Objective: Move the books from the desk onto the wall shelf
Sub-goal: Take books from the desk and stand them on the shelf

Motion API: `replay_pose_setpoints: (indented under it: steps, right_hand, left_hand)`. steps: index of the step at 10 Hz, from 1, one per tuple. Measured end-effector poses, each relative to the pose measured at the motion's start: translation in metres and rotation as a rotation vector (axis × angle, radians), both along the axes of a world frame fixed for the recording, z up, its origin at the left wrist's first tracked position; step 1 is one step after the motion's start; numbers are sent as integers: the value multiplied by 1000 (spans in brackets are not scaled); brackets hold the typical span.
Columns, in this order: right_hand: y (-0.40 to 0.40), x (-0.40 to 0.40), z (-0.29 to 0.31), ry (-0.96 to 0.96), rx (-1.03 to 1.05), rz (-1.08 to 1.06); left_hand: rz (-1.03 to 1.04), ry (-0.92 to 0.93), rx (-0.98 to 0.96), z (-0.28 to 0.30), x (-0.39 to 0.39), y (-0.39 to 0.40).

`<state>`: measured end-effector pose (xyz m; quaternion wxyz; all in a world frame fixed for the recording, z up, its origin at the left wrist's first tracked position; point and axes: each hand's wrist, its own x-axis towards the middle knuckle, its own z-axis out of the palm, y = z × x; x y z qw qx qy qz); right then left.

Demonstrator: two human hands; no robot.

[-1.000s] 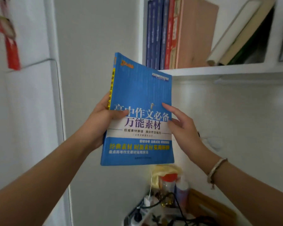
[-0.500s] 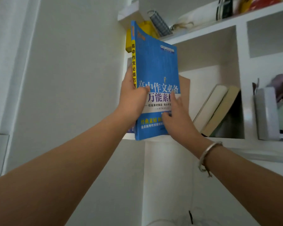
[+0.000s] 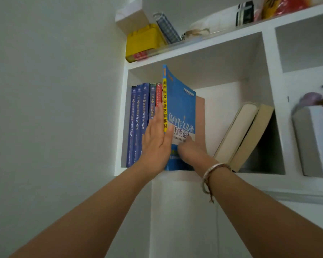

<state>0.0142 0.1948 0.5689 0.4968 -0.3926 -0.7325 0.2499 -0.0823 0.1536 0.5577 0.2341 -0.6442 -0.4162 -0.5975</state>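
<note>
Head view, the only one: the blue book point(image 3: 181, 112) stands upright in the left compartment of the wall shelf point(image 3: 194, 174), its yellow spine facing me, partly inserted beside the row of dark blue books point(image 3: 139, 123) and a red book point(image 3: 158, 94) at its left, with a pink book point(image 3: 200, 120) behind it to the right. My left hand point(image 3: 156, 144) is spread flat, fingers together, palm pressed against the spine edge and the neighbouring spines. My right hand point(image 3: 191, 151) bears on the lower cover, fingers curled; whether they pinch the cover or only push, I cannot tell. Risks noted: the soft cover bows at its top corner, so further pushing may buckle it instead of seating it. The bottom edge sits near the shelf lip; releasing early may let it tip outward. Two cream books point(image 3: 244, 135) lean well to the right, offering no support on that side.
</note>
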Motion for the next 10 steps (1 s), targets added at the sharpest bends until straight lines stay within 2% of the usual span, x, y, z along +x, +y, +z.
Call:
replay_pose_setpoints:
  steps: [2,3,4,6,7,8,10]
  right_hand:
    - [10,-3,0,175,-20,44]
    - [15,-2,2,173,17,71]
    - [5,1,1,193,29,114]
    - [-19,5,-8,214,170,93]
    - [-34,14,-23,217,345,253]
    - [-57,37,-52,205,359,422]
    - [-80,97,-136,177,217,419]
  left_hand:
    - [293,7,-96,-4,-3,25]
    - [468,38,-172,-10,-8,42]
    - [532,75,-187,-6,-8,47]
    - [277,77,-276,-17,-17,18]
    - [55,-63,-148,-44,-20,-4]
    - [-57,-117,-98,-75,-14,-32]
    - [-170,-213,-216,-165,29,-83]
